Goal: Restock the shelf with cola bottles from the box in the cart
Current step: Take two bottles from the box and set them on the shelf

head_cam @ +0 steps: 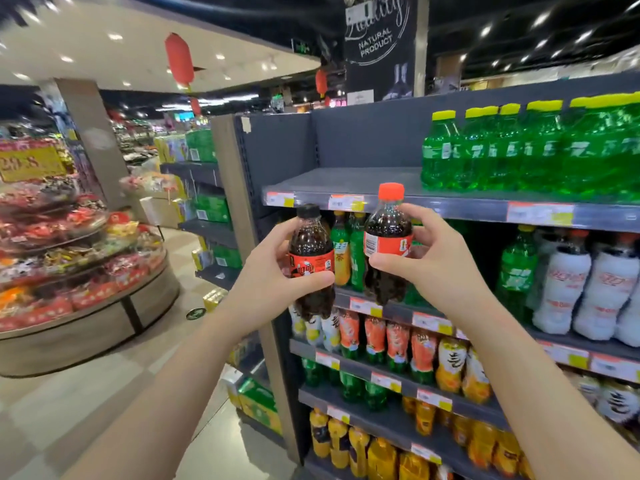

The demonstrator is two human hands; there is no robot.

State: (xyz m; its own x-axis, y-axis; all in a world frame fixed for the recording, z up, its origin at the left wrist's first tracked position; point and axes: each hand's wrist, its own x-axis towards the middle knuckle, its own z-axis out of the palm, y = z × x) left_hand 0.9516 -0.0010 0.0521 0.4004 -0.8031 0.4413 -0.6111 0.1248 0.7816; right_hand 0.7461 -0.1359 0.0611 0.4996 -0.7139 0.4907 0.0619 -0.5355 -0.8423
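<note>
Each hand carries one cola bottle, raised in front of the top shelf. The left hand wraps the black-capped bottle at its label, thumb across the front and fingers behind, so its grip is clamped on the bottle's middle. The right hand takes the red-capped bottle the same way, thumb low on the label and fingers curled round the far side, its grip likewise clamped. Both bottles are close to upright, the left one leaning slightly; they are apart from each other, and neither touches the shelf. Holding them by the waist leaves cap and base free, which I judge suits setting them down base first on a flat board. The top shelf has a bare stretch at its left end, beside a block of green bottles that fills the right. That gap lies just above and behind the two colas, and it looks like the place meant for them. The red-capped bottle's cap reaches above the price strip, while the black-capped bottle is lower, its cap at the strip's lower edge. The next move, as I judge it, calls for lifting both clear of the shelf lip, then pushing them in toward the back. The cart and box are out of view, so the stock left cannot be told.
</note>
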